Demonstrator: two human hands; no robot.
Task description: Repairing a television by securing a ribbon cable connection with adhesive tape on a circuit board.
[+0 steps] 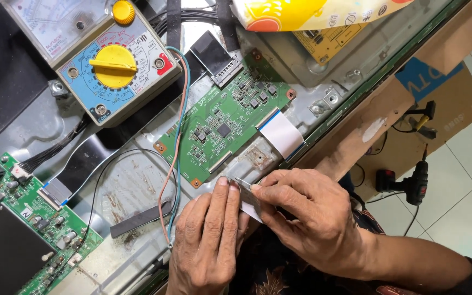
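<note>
Both of our hands meet at the lower edge of the view: our left hand (206, 240) lies knuckles-up, its fingers (220, 199) pressed closed against a flat ribbon cable (248, 201), while our right hand (310, 213) pinches the same grey strip from the other side between thumb and forefinger. This strip sits just below the near edge of the small green circuit board (225, 128), beside one of its long connectors (whether its end is seated there we cannot tell). A second, white ribbon cable (281, 133) runs off the board's right end. Behind the board rests an analogue multimeter (107, 63) with a yellow dial, its thin leads (177, 158) trailing down toward our left wrist. A larger green board (23, 229) occupies the left corner, and all of this lies on a grey metal panel (121, 191). We judge the main risk to be creasing the strip under so tight a pinch, or snagging the loose leads with the left wrist.
</note>
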